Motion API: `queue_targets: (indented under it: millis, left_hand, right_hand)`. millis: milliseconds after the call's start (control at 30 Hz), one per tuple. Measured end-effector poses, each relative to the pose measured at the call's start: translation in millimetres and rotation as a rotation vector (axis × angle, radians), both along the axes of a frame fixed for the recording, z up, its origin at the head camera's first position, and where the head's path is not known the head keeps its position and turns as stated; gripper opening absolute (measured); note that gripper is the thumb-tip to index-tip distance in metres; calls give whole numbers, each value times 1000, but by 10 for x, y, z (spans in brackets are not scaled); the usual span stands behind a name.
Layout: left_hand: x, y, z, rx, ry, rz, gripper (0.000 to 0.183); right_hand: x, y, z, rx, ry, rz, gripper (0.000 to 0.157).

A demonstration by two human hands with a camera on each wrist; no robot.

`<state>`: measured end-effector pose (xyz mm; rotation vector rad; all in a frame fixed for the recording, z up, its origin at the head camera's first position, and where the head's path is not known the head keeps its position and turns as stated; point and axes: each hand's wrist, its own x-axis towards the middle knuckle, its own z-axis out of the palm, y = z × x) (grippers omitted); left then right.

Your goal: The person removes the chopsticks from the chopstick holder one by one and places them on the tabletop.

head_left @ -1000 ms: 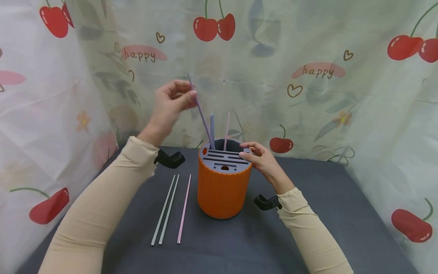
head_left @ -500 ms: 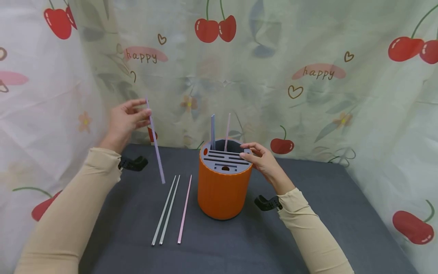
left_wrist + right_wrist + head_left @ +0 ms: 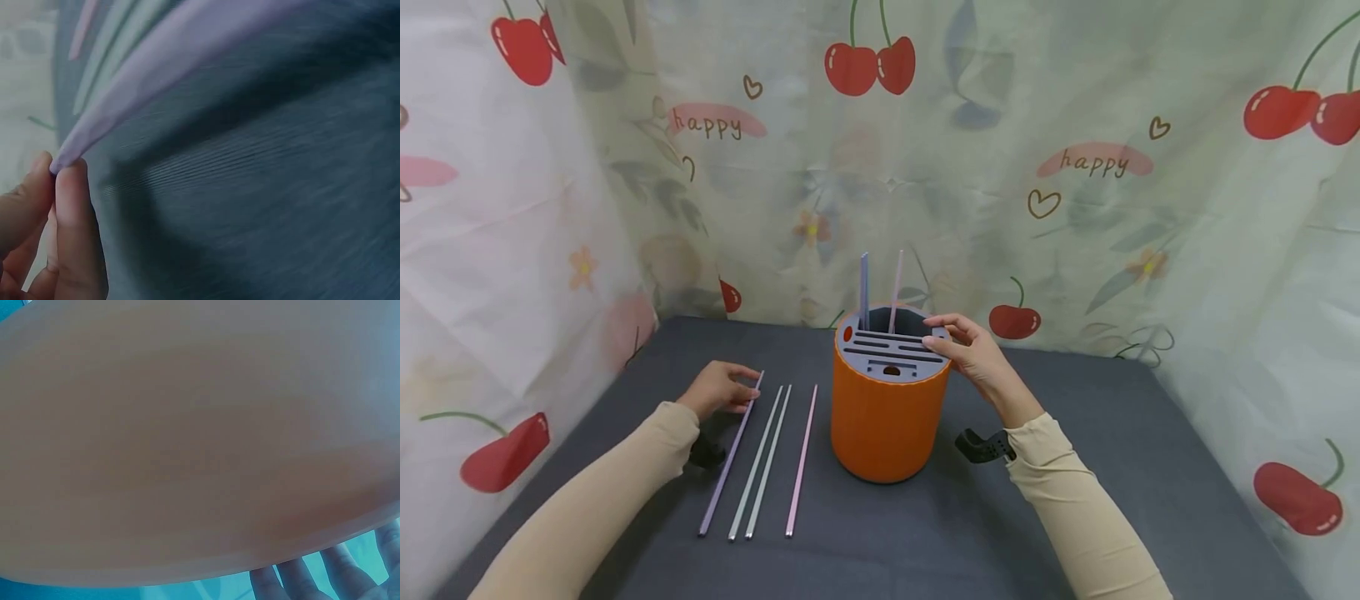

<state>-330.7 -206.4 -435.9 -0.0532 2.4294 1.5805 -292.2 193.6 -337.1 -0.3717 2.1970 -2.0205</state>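
Observation:
An orange cylindrical holder (image 3: 887, 417) with a grey slotted top stands mid-table; its wall fills the right wrist view (image 3: 187, 437). A blue-grey stick (image 3: 864, 279) and a pink stick (image 3: 896, 279) stand upright in it. My right hand (image 3: 966, 346) rests its fingers on the holder's rim. My left hand (image 3: 721, 390) pinches the far end of a purple stick (image 3: 727, 458) that lies flat on the cloth; the left wrist view shows my fingertips (image 3: 59, 181) on that purple stick's (image 3: 150, 69) tip. Two pale grey-green sticks (image 3: 760, 462) and a pink stick (image 3: 801, 461) lie parallel beside it.
A dark grey cloth (image 3: 1075, 433) covers the table. Cherry-print curtains (image 3: 1075, 167) close in the back and both sides. Black wrist-camera mounts (image 3: 981, 446) sit under each forearm.
My left hand drew the purple stick out of the holder, swung it left and down, and laid it on the cloth left of the grey-green sticks. The right hand stayed on the rim.

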Motion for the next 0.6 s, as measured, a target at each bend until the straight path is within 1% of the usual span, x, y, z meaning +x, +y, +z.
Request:
queue_targets:
  millis: [100, 200, 333, 600]
  left_hand:
    - [16, 32, -105, 9, -32, -2, 44]
    - [20, 52, -156, 14, -54, 2, 45]
    - [10, 70, -183, -13, -71, 22, 45]
    - [-20, 102, -209, -73, -56, 69, 46]
  right_hand:
    - [-2, 4, 0, 3, -1, -5, 28]
    - [-10, 7, -5, 6, -2, -10, 27]
    - [-16, 6, -15, 8, 0, -8, 27]
    - [-7, -7, -9, 14, -3, -16, 29]
